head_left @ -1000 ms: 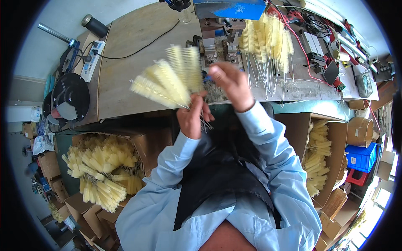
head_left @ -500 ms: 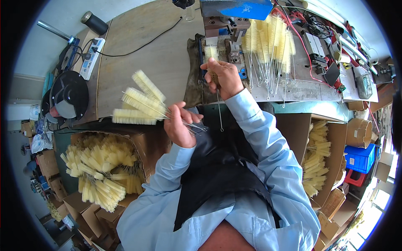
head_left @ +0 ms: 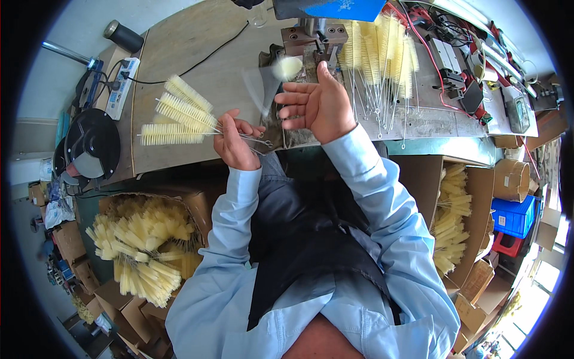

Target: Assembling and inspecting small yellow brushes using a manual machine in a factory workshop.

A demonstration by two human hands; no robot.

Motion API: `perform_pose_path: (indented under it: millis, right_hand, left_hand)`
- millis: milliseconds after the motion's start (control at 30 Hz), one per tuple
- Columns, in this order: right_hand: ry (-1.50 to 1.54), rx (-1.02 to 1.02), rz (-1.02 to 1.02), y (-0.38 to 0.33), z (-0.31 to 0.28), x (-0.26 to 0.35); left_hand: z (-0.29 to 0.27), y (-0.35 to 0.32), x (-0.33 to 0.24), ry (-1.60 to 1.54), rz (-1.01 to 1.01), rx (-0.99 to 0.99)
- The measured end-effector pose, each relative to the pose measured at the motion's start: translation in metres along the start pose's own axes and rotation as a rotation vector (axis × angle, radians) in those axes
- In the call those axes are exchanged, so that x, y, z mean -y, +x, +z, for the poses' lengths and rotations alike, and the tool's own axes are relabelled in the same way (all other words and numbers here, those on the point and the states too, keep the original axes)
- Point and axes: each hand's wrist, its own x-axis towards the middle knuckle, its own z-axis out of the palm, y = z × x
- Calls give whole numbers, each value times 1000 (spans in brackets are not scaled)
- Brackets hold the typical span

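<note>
The tall press with a blue-painted metal head [head_left: 344, 8] stands at the far side of a grey-brown wooden workbench [head_left: 197, 51]. To its left and nearer the body, the left hand [head_left: 237, 146] has its fingers closed on the thin wire stems of a few cylindrical brushes with cream-yellow bristles [head_left: 184, 112]. Their bristled ends fan out leftward, away from the press, and the small looped wire ends stick out past the hand on the side toward it. Directly on the near side of the press, the right hand [head_left: 326, 109] is open and grips nothing, fingers spread leftward and thumb raised toward the press's dark steel block [head_left: 297, 39]; whether the thumb touches it cannot be told. Just left of that block is a pale blurred shape [head_left: 288, 69], perhaps a bristle head, too smeared to be sure.

To the right of the press lies a spread pile of similar cream brushes [head_left: 378, 55], loops toward the body.

The brushes look very light, their bristles soft and springy, easily crushed; the wire seems stiff but likely to bend if forced. The bare stem just below the bristles looks the best hold, since the loops could snag each other.
</note>
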Motion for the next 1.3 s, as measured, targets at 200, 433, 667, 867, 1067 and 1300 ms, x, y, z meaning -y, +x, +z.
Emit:
perform_pose_path:
  millis: [200, 433, 667, 867, 1067, 1300]
  right_hand:
    - [90, 33, 3, -3, 20, -4]
    - [252, 195, -19, 19, 23, -14]
    - [135, -60, 25, 16, 8, -37]
    - [229, 16, 9, 14, 25, -34]
    - [61, -102, -239, 13, 39, -71]
    - [-930, -82, -607, -45, -40, -217]
  left_hand:
    - [-2, 21, 16, 23, 2, -7]
    - [-2, 21, 20, 33, -8, 25]
    - [-4, 20, 20, 80, 30, 60]
    - [-3, 28, 32, 88, 114, -24]
    - [-4, 24, 25, 92, 10, -5]
    - [-9, 18, 20, -39, -4, -30]
